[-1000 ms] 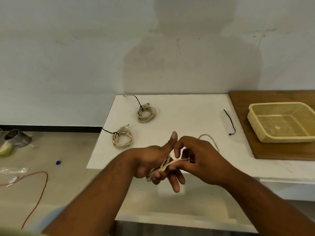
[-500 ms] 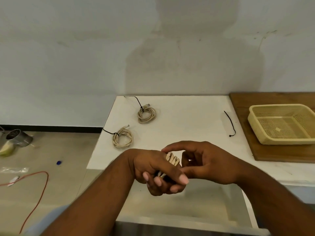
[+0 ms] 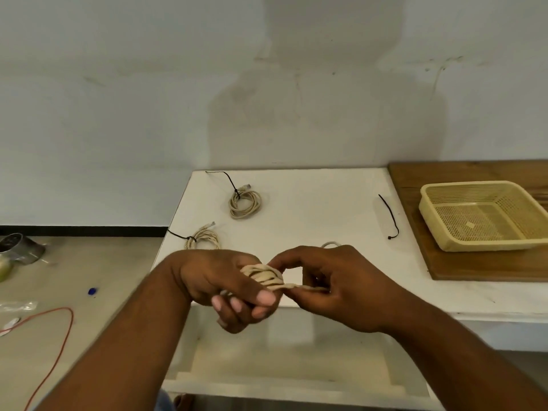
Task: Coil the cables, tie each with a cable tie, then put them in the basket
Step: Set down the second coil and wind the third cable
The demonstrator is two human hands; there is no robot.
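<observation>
My left hand (image 3: 225,283) grips a beige cable (image 3: 264,275) wound in several loops around its fingers, over the table's front edge. My right hand (image 3: 332,280) pinches the free strand of that cable just right of the loops. A short bit of the cable's tail (image 3: 330,244) shows behind my right hand. Two coiled beige cables lie on the white table (image 3: 311,209), each bound with a black tie: one at the back (image 3: 245,203), one at the left edge (image 3: 204,238). A loose black cable tie (image 3: 389,216) lies at the right. The yellow basket (image 3: 462,247) stands empty on a wooden board.
The wooden board (image 3: 474,268) covers the table's right end. On the floor to the left lie a red wire (image 3: 59,336), a metal can (image 3: 17,247), a clear plastic bag (image 3: 17,305) and a small blue cap (image 3: 92,291). A white wall stands behind the table.
My left hand closed its fingers over the loops and turned. My right hand carried the free strand around, adding a turn; the tail on the table has shortened.
</observation>
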